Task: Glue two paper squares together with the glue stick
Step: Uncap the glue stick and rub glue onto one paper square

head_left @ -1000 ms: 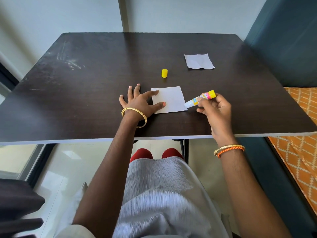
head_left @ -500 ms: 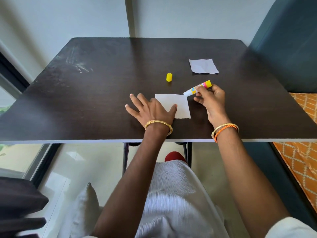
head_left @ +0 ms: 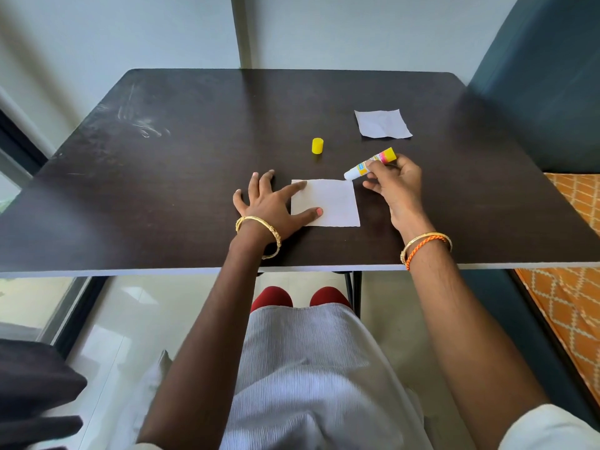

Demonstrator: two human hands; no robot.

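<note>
A white paper square [head_left: 334, 203] lies flat on the dark table [head_left: 162, 190], near its front edge. My left hand [head_left: 269, 206] rests spread on the table, forefinger and thumb pressing the square's left side. My right hand [head_left: 394, 185] grips an uncapped glue stick [head_left: 368, 164], yellow and pink with a white tip. The tip touches the square's far right corner. A second, slightly creased paper square [head_left: 381, 123] lies apart at the back right. The yellow cap [head_left: 317, 146] stands alone behind the near square.
The table's front edge [head_left: 292, 271] runs just behind my wrists. A dark blue upholstered piece [head_left: 545, 92] stands along the right side, with an orange patterned cloth [head_left: 571, 287] below it. Scuff marks [head_left: 139, 121] show at the table's back left.
My right hand has carried the glue stick from the square's near right corner up to its far right corner. My left hand has shifted slightly while holding the paper down.
</note>
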